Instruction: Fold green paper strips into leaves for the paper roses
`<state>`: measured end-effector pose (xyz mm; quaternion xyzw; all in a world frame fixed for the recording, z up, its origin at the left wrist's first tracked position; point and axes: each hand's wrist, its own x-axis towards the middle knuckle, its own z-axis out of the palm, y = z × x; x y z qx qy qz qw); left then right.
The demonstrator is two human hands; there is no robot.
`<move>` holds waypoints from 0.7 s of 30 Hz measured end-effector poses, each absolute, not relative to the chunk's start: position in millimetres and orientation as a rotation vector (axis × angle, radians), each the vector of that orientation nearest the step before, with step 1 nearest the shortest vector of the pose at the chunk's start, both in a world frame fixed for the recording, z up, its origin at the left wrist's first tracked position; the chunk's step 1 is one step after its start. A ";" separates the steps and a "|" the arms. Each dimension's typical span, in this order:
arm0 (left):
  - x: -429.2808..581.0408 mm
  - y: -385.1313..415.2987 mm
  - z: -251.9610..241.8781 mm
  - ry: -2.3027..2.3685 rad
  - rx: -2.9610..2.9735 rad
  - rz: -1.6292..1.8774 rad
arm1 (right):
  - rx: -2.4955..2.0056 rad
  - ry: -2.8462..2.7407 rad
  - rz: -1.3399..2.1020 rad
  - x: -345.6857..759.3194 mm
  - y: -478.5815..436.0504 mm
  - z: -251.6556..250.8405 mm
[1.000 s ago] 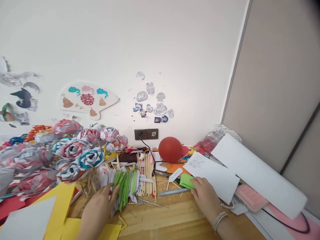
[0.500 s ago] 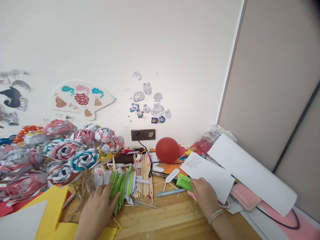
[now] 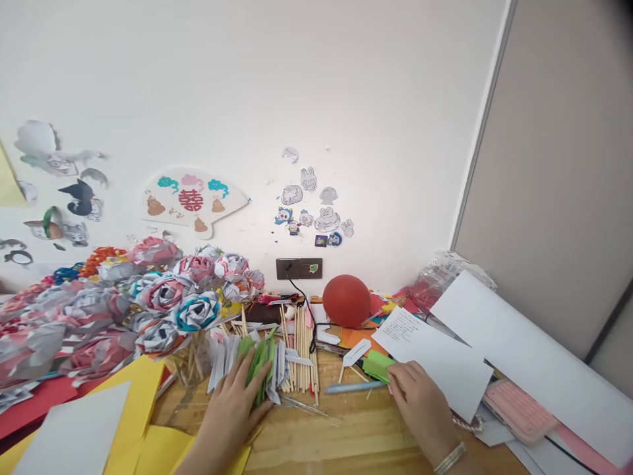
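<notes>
My left hand (image 3: pixel 235 402) lies with its fingers spread over a row of folded green paper strips (image 3: pixel 259 359), touching them from above. White folded paper strips (image 3: pixel 223 361) stand in the same row on both sides. My right hand (image 3: pixel 420 406) pinches the edge of a folded green paper piece (image 3: pixel 378 365) between thumb and fingers. Just below that piece lies a light blue pen (image 3: pixel 353 388). Wooden sticks (image 3: pixel 302 349) are laid out behind and to the right of the strips, and a folded white paper piece (image 3: pixel 357 353) rests nearby.
A red balloon (image 3: pixel 347 301) sits against the wall below a socket (image 3: pixel 299 268). Paper roses (image 3: pixel 196 310) crowd the left, above yellow sheets (image 3: pixel 141 389). On the right are a printed sheet (image 3: pixel 435 356), a large white sheet (image 3: pixel 534 369) and a pink keyboard (image 3: pixel 519 406).
The view has swung left, so everything sits further right. My left hand's fingers now spread over the green strips rather than closing round them. My right hand still pinches the green paper.
</notes>
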<state>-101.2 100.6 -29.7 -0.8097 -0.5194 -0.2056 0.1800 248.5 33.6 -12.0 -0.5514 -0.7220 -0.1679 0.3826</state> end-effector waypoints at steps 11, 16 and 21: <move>-108.5 106.7 -32.4 -1.508 -2.259 -0.676 | -1.238 -1.929 -0.275 226.1 19.9 -9.8; -99.7 93.6 -8.8 -1.559 -2.148 -0.704 | -0.857 -2.455 -0.284 183.7 4.5 -23.4; -56.8 51.1 8.1 -1.247 -2.592 -0.600 | -0.955 -2.529 0.018 172.9 -0.1 -23.9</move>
